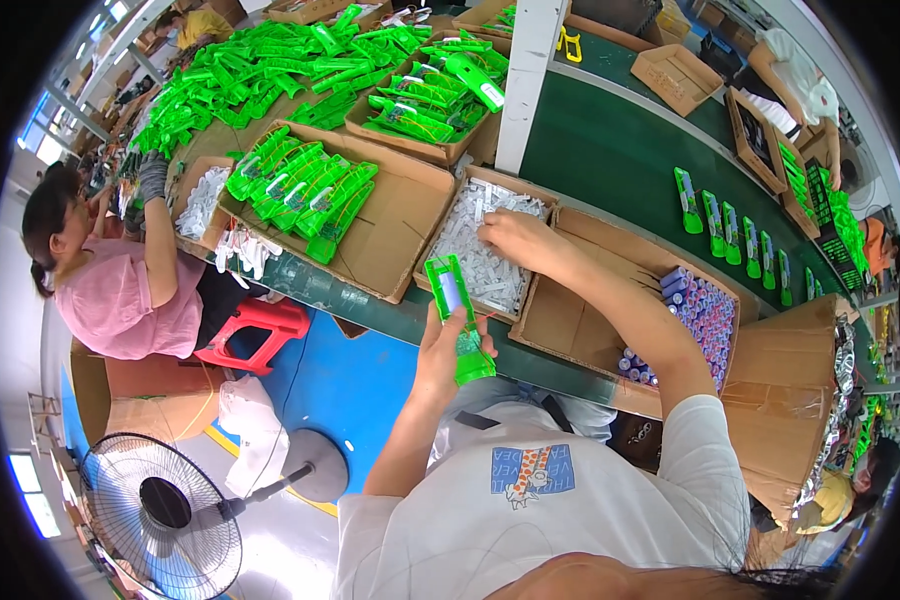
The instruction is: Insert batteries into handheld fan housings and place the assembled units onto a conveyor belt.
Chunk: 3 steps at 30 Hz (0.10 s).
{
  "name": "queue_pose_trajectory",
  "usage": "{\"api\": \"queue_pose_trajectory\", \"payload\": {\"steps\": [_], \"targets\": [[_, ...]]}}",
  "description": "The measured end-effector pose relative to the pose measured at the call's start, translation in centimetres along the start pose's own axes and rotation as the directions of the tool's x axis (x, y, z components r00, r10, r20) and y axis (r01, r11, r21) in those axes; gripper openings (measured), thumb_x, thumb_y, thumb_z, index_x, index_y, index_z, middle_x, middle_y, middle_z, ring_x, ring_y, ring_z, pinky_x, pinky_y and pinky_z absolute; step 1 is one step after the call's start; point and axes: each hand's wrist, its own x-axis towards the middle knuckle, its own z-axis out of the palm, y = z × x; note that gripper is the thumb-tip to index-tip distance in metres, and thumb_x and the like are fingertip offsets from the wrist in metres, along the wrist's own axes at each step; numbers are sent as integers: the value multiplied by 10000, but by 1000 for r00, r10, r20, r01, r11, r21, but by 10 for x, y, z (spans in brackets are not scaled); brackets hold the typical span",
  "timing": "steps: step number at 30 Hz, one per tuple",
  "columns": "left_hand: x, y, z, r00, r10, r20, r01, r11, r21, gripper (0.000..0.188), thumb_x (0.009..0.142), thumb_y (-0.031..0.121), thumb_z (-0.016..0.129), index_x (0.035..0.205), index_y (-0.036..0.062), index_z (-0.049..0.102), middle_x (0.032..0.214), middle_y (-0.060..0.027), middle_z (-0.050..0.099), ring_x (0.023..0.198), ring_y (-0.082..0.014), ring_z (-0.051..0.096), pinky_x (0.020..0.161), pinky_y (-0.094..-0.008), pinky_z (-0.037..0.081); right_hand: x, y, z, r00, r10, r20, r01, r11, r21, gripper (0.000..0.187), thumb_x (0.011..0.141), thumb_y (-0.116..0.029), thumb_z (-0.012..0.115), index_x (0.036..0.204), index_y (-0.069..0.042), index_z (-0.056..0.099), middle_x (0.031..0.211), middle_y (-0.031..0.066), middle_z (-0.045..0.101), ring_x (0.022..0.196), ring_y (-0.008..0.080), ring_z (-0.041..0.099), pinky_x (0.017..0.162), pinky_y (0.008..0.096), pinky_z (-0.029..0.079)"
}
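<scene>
My left hand (438, 352) is wrapped round a bright green plastic housing (475, 371), held tilted in front of the bench edge. Inside the housing's upper part lies a pale purple cylindrical battery (450, 291). My right hand (520, 240) reaches into a shallow cardboard box (507, 182) full of small white plastic pieces (478, 272). Its fingers curl together, tips down among the pieces; what they grip, if anything, is hidden. To the right of that box, my right forearm passes over another carton (560, 318), which holds many purple batteries (705, 325) standing on end.
Left of the white pieces sits a carton (395, 225) of wired green housings (305, 190); a heap of green shells (260, 75) lies behind. A metal post (528, 85) rises behind the boxes. Housings stand along the green belt (610, 130). A co-worker (110, 290) sits left, near a fan (165, 505).
</scene>
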Motion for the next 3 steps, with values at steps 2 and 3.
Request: {"api": "queue_pose_trajectory", "payload": {"steps": [2,3], "targets": [[1,-2,1,999,-35,7,35,999,22,227,988,251,488,1135,110,389,899,-105,566,680,-210,606,624,-367,529,3,-2,-4,996,32,86,-37,998,56,53,712,-40,645,729,-21,599,794,120,579,818,314,608,668,398,512],[1,-1,1,999,-35,8,35,999,21,227,988,251,488,1135,110,389,899,-105,566,680,-210,606,624,-367,529,3,-3,-4,996,33,87,-37,998,54,53,712,-40,645,729,-21,599,794,120,579,818,314,608,668,398,512]]}}
